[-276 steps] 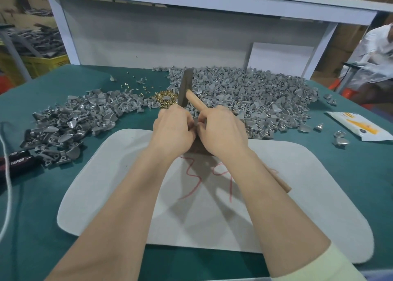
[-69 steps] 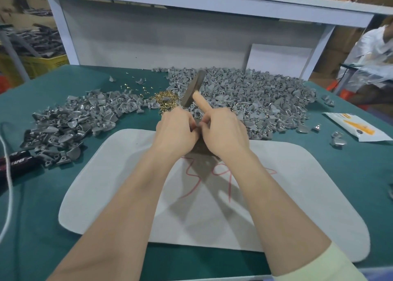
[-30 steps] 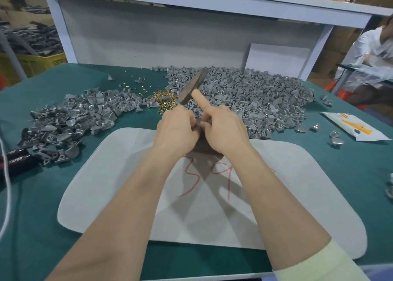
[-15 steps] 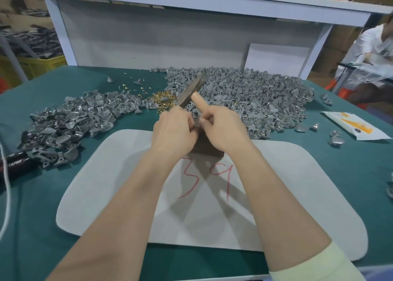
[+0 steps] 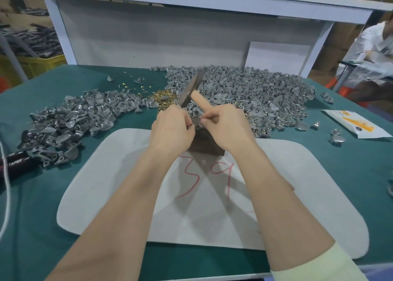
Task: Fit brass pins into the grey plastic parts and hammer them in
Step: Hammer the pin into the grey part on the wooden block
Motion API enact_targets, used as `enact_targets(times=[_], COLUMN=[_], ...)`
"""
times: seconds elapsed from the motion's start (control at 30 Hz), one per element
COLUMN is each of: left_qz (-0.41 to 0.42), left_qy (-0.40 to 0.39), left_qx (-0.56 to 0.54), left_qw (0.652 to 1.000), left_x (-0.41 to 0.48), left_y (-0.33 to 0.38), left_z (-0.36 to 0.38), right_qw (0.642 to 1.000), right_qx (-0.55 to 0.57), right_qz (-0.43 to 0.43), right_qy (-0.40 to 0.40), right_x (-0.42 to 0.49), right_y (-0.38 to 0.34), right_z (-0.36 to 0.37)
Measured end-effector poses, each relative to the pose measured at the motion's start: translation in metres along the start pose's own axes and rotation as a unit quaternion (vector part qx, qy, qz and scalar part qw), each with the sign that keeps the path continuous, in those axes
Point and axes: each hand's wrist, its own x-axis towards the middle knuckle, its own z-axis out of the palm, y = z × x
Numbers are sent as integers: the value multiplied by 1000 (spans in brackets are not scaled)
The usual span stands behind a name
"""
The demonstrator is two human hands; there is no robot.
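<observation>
Hammer [image 5: 192,90] tilted rightward in right hand [image 5: 227,127]; left hand [image 5: 172,129] pinches part [image 5: 196,123].

**A small-parts assembly workshop**

A green-covered table [image 5: 63,217] carries two loose heaps of grey plastic parts [image 5: 244,93], all much of one kind, with a small pile of brass pins [image 5: 164,100] between them. A white work mat [image 5: 297,195] marked "39" in red lies at the near edge. A white shelf frame [image 5: 212,0] spans the table's far side. To the left a yellow crate [image 5: 36,65] holds more dark parts, with cardboard boxes [image 5: 32,2] behind. At the right another person [image 5: 370,53] in white sits at a neighbouring station.
</observation>
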Motion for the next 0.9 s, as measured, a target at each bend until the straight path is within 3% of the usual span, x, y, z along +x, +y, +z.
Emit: enact_targets(times=[0.4, 0.9], left_qz=[2, 17], left_qy=[-15, -8], left_qx=[-7, 30], left_qw=[1000, 999], left_x=[2, 3], left_y=[0, 2], left_z=[0, 2], right_qw=[990, 985], right_qx=[-118, -155], right_qz=[-67, -74], right_qy=[-21, -24], right_x=[2, 6], right_y=[-4, -5], right_z=[4, 11])
